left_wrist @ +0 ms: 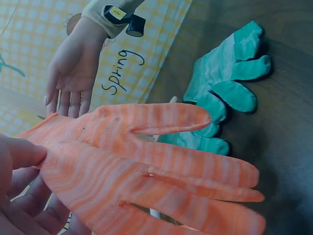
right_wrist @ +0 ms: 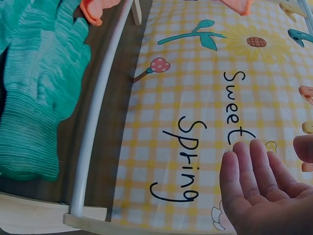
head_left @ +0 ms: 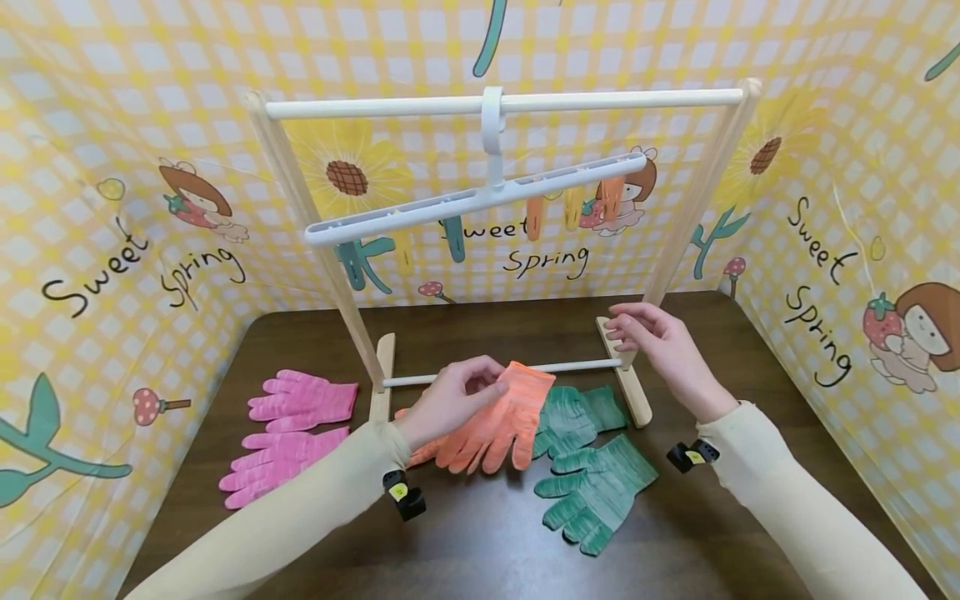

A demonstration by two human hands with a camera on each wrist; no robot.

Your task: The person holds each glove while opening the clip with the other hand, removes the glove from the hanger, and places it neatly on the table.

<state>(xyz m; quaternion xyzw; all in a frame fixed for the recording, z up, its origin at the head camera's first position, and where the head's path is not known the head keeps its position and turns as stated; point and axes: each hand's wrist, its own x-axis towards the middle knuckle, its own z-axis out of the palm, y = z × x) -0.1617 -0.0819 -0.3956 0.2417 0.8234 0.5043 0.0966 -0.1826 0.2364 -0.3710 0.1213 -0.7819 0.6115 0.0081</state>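
Observation:
My left hand [head_left: 457,393] pinches the cuff of an orange striped glove [head_left: 498,425] between thumb and fingers, its fingers hanging down over the table. Part of a second orange glove [head_left: 424,452] shows behind that wrist. In the left wrist view the held glove [left_wrist: 146,166] spreads across the front, the thumb at its cuff. My right hand [head_left: 651,335] is raised near the rack's right post, holding nothing, fingers loosely bent; the right wrist view shows its palm [right_wrist: 266,191] turned up. Two green gloves [head_left: 600,487] lie right of the orange one, partly overlapping.
A wooden rack [head_left: 705,187] stands on the dark table [head_left: 450,550]. From its white top bar hangs a white hanger [head_left: 450,207], tilted, with several coloured clips [head_left: 454,239] below it. Two pink gloves [head_left: 303,400] lie at the left. Checked cloth [head_left: 420,50] surrounds the table.

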